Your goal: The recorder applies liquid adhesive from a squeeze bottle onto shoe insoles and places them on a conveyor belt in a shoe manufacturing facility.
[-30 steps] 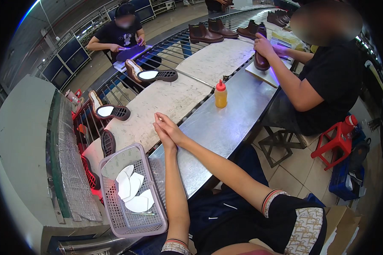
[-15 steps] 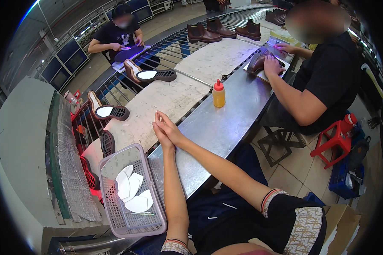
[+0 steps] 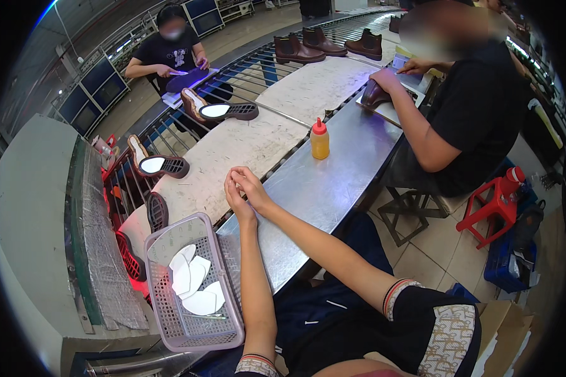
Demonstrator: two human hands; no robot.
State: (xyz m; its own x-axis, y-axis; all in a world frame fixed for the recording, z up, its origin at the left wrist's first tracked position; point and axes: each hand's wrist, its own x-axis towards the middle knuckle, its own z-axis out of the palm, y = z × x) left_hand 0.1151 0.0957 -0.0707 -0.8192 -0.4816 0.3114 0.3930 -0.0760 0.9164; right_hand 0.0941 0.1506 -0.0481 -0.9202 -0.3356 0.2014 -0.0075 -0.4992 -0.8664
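My left hand (image 3: 237,201) and my right hand (image 3: 253,188) are brought together over the edge between the metal table and the pale conveyor surface. Their fingers are pressed together and slightly curled, and I see no object in either one. Left of my left forearm stands a lilac plastic basket (image 3: 234,295) holding several white shoe-shaped insert pieces (image 3: 200,276). Beyond my hands, to the right, a squeeze bottle (image 3: 320,143) with yellow contents and a red cap stands upright on the metal table (image 3: 305,217).
Shoe soles (image 3: 158,212) and brown uppers paired with soles (image 3: 163,166) lie along the conveyor (image 3: 214,147). Brown boots (image 3: 299,50) stand farther off. A co-worker (image 3: 478,107) at right handles a brown shoe (image 3: 376,94); another person (image 3: 170,56) works across the conveyor. A red stool (image 3: 492,207) stands at right.
My hands stay together, with the right fingers now more curled. The co-worker at right has changed their hands' position around the brown shoe. The view has shifted slightly.
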